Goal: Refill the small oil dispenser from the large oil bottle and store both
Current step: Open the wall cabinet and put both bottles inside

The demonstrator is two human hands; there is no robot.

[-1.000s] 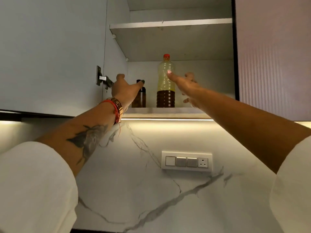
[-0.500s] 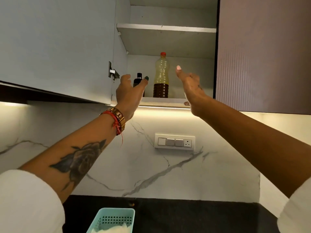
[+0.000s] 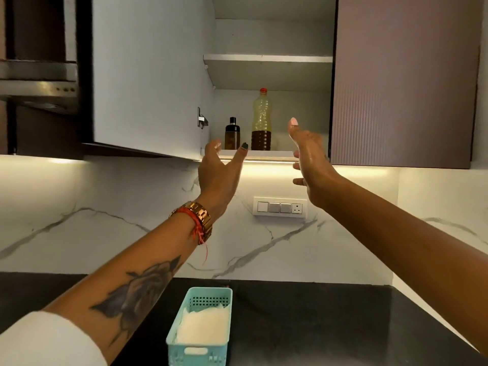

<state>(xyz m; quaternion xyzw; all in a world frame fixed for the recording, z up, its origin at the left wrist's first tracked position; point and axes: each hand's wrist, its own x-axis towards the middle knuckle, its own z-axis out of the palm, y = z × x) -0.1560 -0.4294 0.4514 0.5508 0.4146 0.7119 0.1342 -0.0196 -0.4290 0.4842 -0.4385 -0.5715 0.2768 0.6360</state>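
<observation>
The large oil bottle (image 3: 261,120), clear plastic with a red cap and dark oil in its lower part, stands on the bottom shelf (image 3: 264,154) of the open wall cupboard. Left of it stands the small dark oil dispenser (image 3: 232,134) with a black top. My left hand (image 3: 217,170) is raised just below and in front of the shelf edge, fingers spread, holding nothing. My right hand (image 3: 309,157) is raised to the right of the bottle, thumb up, fingers loose, also empty. Neither hand touches a bottle.
The cupboard door (image 3: 148,75) hangs open to the left. A closed brown door (image 3: 401,80) is on the right. Below is a black counter (image 3: 317,320) with a turquoise basket (image 3: 203,352) of white paper. A switch panel (image 3: 280,208) sits on the marble wall.
Both hands have drawn back and down from the shelf, away from the bottles. The view has pulled back, so the counter and basket show now.
</observation>
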